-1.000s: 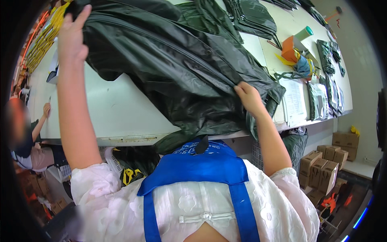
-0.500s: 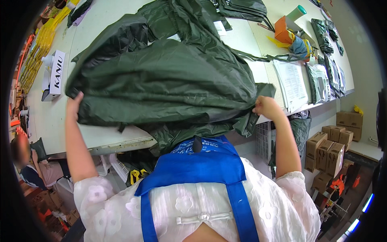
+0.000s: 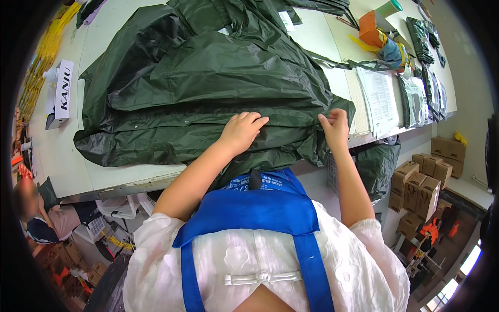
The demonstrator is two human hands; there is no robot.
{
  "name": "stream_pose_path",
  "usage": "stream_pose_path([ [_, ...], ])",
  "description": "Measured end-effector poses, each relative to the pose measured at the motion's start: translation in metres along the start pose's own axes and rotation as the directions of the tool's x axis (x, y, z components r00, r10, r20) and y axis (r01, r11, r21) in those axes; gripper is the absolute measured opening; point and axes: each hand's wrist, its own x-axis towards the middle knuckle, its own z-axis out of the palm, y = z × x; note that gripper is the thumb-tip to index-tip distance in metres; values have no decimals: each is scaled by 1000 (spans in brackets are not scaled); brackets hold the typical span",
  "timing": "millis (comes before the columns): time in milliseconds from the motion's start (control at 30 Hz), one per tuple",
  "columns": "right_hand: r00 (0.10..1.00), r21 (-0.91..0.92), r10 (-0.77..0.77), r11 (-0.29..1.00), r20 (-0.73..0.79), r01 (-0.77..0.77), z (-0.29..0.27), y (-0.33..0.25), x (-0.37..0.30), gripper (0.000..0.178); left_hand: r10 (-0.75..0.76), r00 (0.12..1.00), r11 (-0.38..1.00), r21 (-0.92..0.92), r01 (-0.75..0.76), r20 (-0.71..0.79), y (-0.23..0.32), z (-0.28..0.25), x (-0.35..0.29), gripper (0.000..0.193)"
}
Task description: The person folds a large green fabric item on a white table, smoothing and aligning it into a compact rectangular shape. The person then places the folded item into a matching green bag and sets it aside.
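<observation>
A dark green raincoat (image 3: 208, 78) of thin shiny fabric lies spread and wrinkled over the table, its near side hanging past the front edge. Small snap buttons show along a flap at its near left. My left hand (image 3: 243, 133) rests on the flap near the middle, fingers apart and slightly bent over the cloth. At the right, my right hand (image 3: 335, 127) is closed, thumb and fingers pinching the raincoat's edge. Some of its fingertips are hidden by the folds.
On the white table (image 3: 117, 174) stand a white box (image 3: 63, 91) at left and an orange box (image 3: 370, 28) at far right. Paper sheets (image 3: 378, 99) and bagged packages (image 3: 414, 101) lie at right. Cardboard boxes (image 3: 423, 182) are stacked beyond; a seated person (image 3: 57, 218) is at left.
My left hand has left the raincoat's left edge and moved right to its middle. The left part of the raincoat now lies flatter, with snaps showing. My right hand has barely moved.
</observation>
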Motion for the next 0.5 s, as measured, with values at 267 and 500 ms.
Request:
stream_pose_path([
  [267, 956, -317, -255, 904, 142, 288, -16, 37, -62, 36, -30, 998, 995, 92, 36, -61, -27, 19, 9, 28],
  [500, 994, 54, -4, 999, -112, 10, -51, 56, -38, 12, -88, 996, 996, 6, 88, -30, -31, 10, 11, 13],
])
